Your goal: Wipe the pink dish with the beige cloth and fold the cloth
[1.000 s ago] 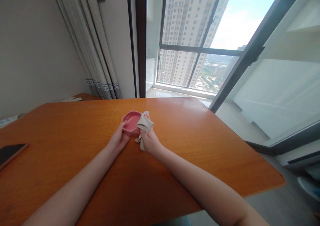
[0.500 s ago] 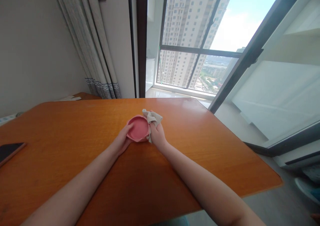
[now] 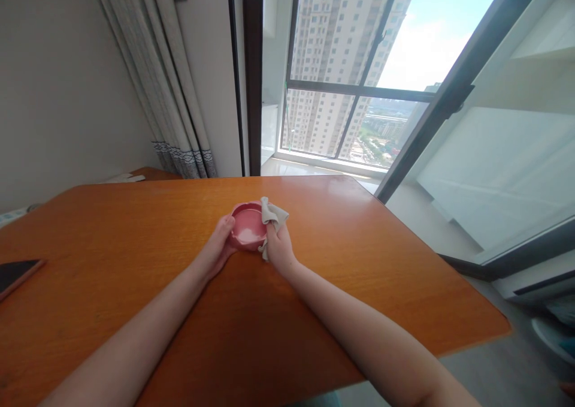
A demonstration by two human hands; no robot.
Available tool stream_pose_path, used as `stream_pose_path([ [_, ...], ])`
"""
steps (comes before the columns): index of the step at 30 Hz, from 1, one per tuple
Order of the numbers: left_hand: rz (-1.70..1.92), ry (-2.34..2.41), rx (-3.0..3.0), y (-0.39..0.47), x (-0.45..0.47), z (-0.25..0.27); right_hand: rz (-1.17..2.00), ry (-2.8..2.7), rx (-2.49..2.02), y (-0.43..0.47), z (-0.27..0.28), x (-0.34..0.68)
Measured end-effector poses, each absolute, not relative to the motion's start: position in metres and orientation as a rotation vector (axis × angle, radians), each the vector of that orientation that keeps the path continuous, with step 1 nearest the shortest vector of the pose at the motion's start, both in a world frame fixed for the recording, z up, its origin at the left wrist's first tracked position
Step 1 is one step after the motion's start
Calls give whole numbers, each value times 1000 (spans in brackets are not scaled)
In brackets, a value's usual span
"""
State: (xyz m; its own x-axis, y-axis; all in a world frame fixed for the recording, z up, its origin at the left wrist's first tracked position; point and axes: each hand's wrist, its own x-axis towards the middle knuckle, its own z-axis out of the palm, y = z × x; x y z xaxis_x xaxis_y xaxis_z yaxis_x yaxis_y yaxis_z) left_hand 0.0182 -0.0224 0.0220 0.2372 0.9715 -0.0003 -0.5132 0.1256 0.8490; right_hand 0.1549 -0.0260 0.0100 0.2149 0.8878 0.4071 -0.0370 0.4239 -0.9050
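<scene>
A shallow pink bowl (image 3: 248,227) is held a little above the wooden table (image 3: 135,233), its inside facing me. My left hand (image 3: 221,242) grips its left side, thumb over the rim and the other fingers underneath, partly hidden. At the right rim, my right hand (image 3: 279,245) is closed on a light grey cloth (image 3: 275,214), which is pressed against the bowl's edge. One end of the cloth pokes up above the hand and another hangs below the rim. The right fingertips are hidden behind the cloth and bowl.
A dark-screened phone (image 3: 18,274) with a pinkish edge lies at the table's left. Behind the table hangs a grey curtain (image 3: 157,83), beside a large window (image 3: 350,89). The table's right corner (image 3: 505,326) juts out over the floor.
The bowl has tilted and risen slightly, and light now glints inside it. My left thumb has shifted outward to the rim. The cloth in my right hand has moved slightly along the right edge.
</scene>
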Motion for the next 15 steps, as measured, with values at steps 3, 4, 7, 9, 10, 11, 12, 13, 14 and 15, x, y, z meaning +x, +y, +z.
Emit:
stream_pose_path([
  [3,1238,751,830,-20,19,19,896,-1197,-887,-22,10,157],
  [4,1265,764,802,-19,20,17,937,-1161,-895,-24,7,152],
  [7,1387,758,706,-15,23,11,1054,-1000,-927,-33,-5,126],
  [9,1463,758,696,-16,26,10,1076,-938,-927,-38,-11,111],
  [10,1483,760,718,-17,27,11,1072,-918,-930,-39,-13,107],
  [11,1483,763,750,-19,28,12,1058,-906,-936,-39,-14,107],
  [12,1457,761,782,-21,28,13,1030,-906,-946,-37,-13,111],
  [13,1419,755,805,-23,29,15,987,-925,-956,-34,-11,118],
  [14,1383,747,812,-25,30,17,930,-968,-962,-29,-8,127],
  [15,1359,740,803,-27,30,18,854,-1045,-968,-24,-5,137],
])
